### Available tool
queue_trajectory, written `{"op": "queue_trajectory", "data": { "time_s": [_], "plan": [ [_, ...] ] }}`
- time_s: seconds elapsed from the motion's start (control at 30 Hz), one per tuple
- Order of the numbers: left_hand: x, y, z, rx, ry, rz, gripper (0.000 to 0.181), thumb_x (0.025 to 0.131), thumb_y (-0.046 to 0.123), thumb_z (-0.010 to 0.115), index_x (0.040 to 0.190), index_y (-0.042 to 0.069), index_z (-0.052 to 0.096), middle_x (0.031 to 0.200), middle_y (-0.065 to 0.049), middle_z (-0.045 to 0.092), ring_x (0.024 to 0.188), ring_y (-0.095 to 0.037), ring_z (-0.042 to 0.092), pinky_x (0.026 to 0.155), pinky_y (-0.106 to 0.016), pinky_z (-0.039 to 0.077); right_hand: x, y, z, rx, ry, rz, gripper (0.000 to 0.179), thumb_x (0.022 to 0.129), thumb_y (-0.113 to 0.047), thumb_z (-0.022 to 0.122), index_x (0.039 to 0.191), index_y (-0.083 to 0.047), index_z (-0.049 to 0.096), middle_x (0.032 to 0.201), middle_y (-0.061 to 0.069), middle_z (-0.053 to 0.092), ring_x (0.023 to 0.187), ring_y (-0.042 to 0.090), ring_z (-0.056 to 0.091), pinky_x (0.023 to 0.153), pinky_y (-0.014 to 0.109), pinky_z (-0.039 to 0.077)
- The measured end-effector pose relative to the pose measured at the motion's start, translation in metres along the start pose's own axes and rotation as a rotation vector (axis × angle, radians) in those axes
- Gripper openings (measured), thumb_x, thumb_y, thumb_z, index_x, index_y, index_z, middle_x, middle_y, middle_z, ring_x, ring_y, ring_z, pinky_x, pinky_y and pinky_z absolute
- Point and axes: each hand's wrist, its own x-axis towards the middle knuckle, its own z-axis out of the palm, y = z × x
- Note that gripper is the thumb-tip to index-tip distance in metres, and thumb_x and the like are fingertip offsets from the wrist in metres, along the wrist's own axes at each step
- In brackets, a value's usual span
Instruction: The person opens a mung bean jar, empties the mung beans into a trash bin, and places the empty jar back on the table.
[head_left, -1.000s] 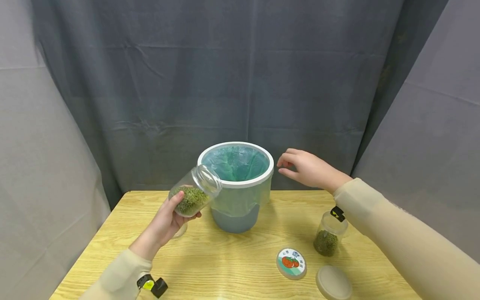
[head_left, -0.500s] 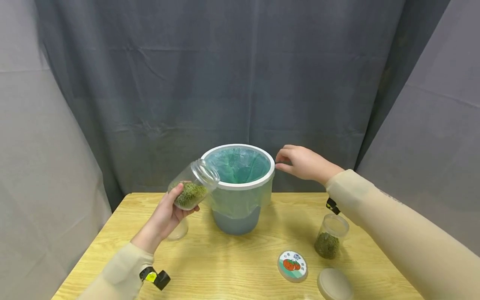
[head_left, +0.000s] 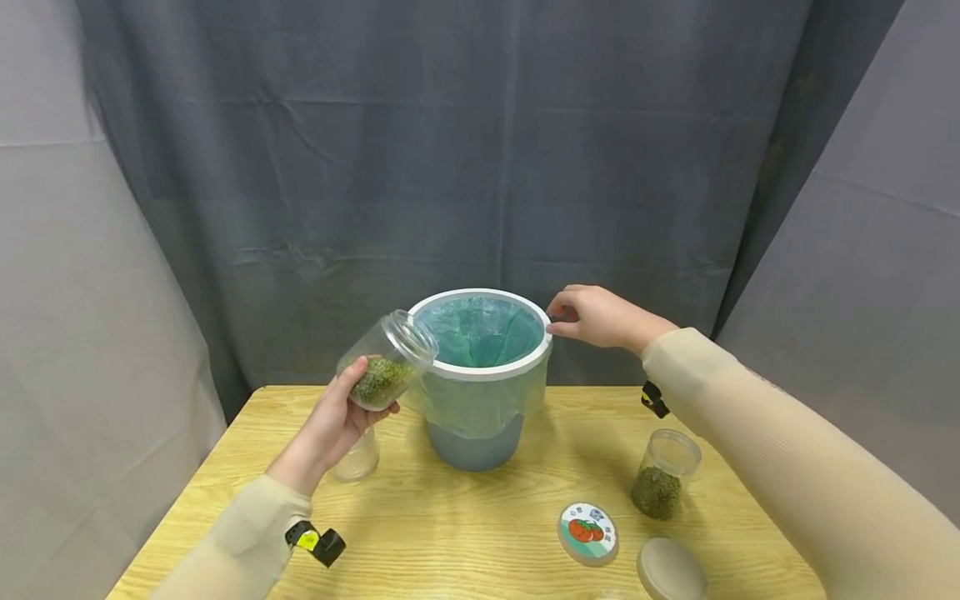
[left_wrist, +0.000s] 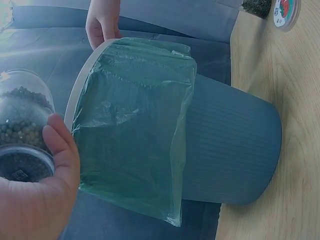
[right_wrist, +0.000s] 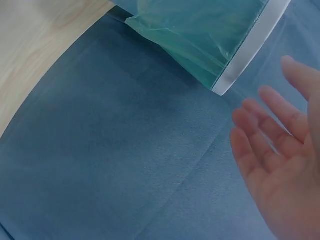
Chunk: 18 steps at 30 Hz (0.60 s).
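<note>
My left hand (head_left: 337,417) grips a clear jar (head_left: 390,358) partly filled with green beans. The jar lies tilted, its uncapped mouth pointing up and right at the left side of the bin's white rim (head_left: 480,372). A green plastic bag (left_wrist: 135,125) lines the grey bin (head_left: 476,446) and folds down over its outside. My right hand (head_left: 600,317) is at the right side of the rim. In the right wrist view its fingers (right_wrist: 250,150) are loosely bent beside the rim and hold nothing.
An uncapped jar (head_left: 660,483) with green beans stands at the right of the wooden table (head_left: 450,542). In front lie a tomato-print lid (head_left: 588,533) and a plain beige lid (head_left: 672,570). Another clear container (head_left: 356,462) stands behind my left hand. Grey curtains (head_left: 375,167) surround the table.
My right hand has moved slightly left, up to the bin's rim. My left hand has lifted the jar a little, with the beans still inside. The view has shifted slightly.
</note>
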Motion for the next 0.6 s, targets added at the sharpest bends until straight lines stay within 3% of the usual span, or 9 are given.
{"op": "queue_trajectory", "data": {
  "time_s": [0.33,0.6],
  "plan": [
    [0.006,-0.004,0.005,-0.01,0.004,-0.01,0.028,0.11,0.042,0.039,0.117,0.024,0.059,0.111,-0.002,0.057,0.079,-0.016,0.067,0.082,-0.027,0.057,0.006,0.002,0.002,0.037,-0.081,0.042,0.034,0.096,-0.025,0.076,0.12,-0.002,0.071,0.112,0.013,0.068,0.099,0.026,0.063,0.09,0.045,0.054],
    [0.009,-0.007,0.006,-0.006,0.003,-0.012,0.028,0.109,0.042,0.04,0.121,0.021,0.055,0.112,-0.003,0.057,0.079,-0.016,0.068,0.081,-0.027,0.057,0.012,0.004,0.009,0.034,-0.106,0.091,0.038,0.096,-0.025,0.075,0.123,0.002,0.07,0.117,0.016,0.066,0.107,0.03,0.065,0.095,0.047,0.056]
  ]
}}
